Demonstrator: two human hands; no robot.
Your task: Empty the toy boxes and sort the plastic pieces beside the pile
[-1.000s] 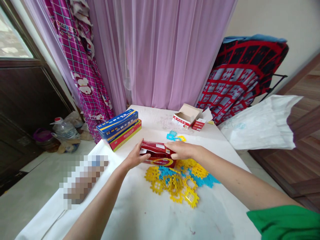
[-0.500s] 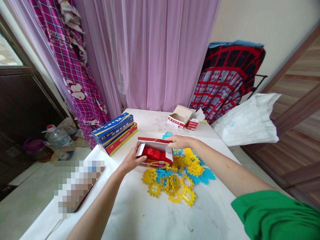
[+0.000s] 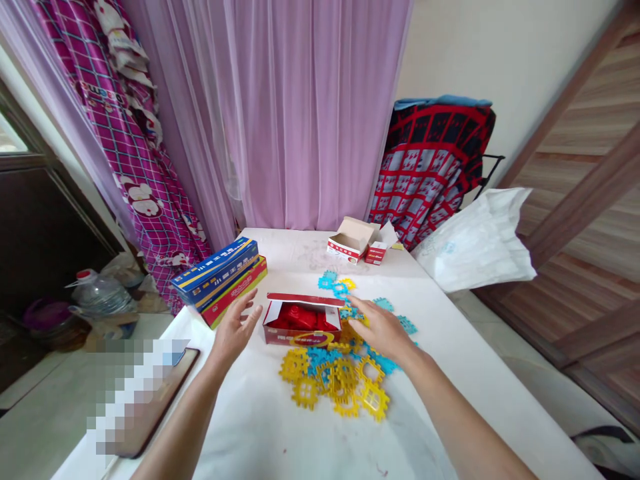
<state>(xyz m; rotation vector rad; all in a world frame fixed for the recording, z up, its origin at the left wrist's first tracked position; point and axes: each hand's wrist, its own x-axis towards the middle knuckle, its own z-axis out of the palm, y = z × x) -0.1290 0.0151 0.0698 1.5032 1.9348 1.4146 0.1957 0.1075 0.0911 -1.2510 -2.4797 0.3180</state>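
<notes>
A red cardboard box lies on the white table with its lid up, and red pieces fill it. My left hand hovers just left of the box, fingers spread and empty. On the box's right, my right hand is open, palm down over yellow and blue plastic grid tiles. Neither hand touches the box. More blue tiles lie behind the box.
Stacked blue and red flat boxes sit at the table's left edge. A small open red-and-white carton stands at the back. A phone lies front left. A white bag and a draped chair are at the right.
Both hands held the red box shut, then its lid came up showing red pieces. Now both hands have let go and drawn back to either side.
</notes>
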